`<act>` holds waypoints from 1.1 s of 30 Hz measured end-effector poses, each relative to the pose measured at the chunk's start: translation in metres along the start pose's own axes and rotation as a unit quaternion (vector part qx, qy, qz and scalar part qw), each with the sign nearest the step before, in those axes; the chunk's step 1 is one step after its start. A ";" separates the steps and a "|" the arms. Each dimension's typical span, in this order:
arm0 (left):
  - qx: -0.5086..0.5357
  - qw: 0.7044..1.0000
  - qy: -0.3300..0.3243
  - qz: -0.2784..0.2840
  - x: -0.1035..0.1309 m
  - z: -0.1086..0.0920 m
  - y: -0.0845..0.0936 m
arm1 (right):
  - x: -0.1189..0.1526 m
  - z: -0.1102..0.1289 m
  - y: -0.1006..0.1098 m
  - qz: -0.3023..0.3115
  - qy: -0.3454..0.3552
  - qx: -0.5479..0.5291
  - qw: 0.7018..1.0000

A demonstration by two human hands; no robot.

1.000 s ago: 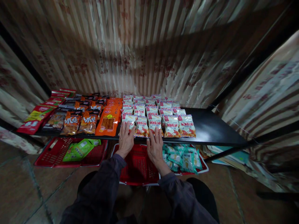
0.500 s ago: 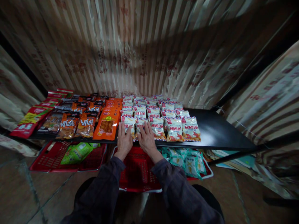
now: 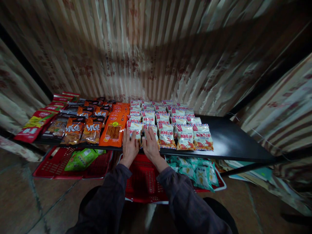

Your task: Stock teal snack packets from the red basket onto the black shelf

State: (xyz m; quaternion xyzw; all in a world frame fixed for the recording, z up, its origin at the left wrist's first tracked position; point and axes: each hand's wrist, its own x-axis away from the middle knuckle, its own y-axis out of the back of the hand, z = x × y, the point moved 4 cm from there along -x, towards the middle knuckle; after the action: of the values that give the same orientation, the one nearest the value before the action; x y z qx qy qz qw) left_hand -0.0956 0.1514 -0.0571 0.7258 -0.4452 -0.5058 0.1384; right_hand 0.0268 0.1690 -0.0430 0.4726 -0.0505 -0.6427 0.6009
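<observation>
Several white snack bags [image 3: 166,135] with red lettering stand in rows on a black shelf [image 3: 229,136]. My left hand [image 3: 130,147] lies with fingers spread on the leftmost front white bag [image 3: 135,126], beside the orange packets [image 3: 112,130]. Just right of it, my right hand [image 3: 151,145] rests on the neighbouring front bag [image 3: 153,129], its fingers apart and stretched out. Neither hand is closed round a bag. The fingers partly cover both bags.
Left on the shelf are orange-black bags [image 3: 91,130] and red bags [image 3: 32,125]. Below stand a red basket [image 3: 46,167] with green packets [image 3: 81,159], a middle red basket [image 3: 143,182], and one holding teal packets [image 3: 203,175]. Striped curtain [image 3: 146,48] hangs behind.
The view has shifted a little, so the shelf goods appear slightly farther right. My right hand has moved slightly left, closer to my left hand. Both hands stay on the front white bags.
</observation>
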 end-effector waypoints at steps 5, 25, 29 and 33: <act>0.016 1.000 0.005 -0.010 -0.002 0.007 -0.001 | -0.022 0.012 -0.022 0.012 -0.097 -0.080 0.992; 0.054 0.998 0.029 0.024 -0.003 0.024 -0.006 | -0.033 0.018 -0.055 0.000 -0.177 -0.113 0.978; 0.062 0.997 0.034 0.017 -0.004 0.025 -0.006 | -0.035 0.015 -0.054 -0.018 -0.160 -0.127 0.979; 0.068 0.996 0.053 0.001 -0.006 0.026 -0.006 | -0.046 0.012 -0.051 -0.042 -0.145 -0.128 0.980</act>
State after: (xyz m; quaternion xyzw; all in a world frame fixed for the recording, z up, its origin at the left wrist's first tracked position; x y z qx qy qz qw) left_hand -0.1152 0.1661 -0.0691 0.7587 -0.4713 -0.4351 0.1132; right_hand -0.0261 0.2142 -0.0433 0.2947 -0.0348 -0.7302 0.6155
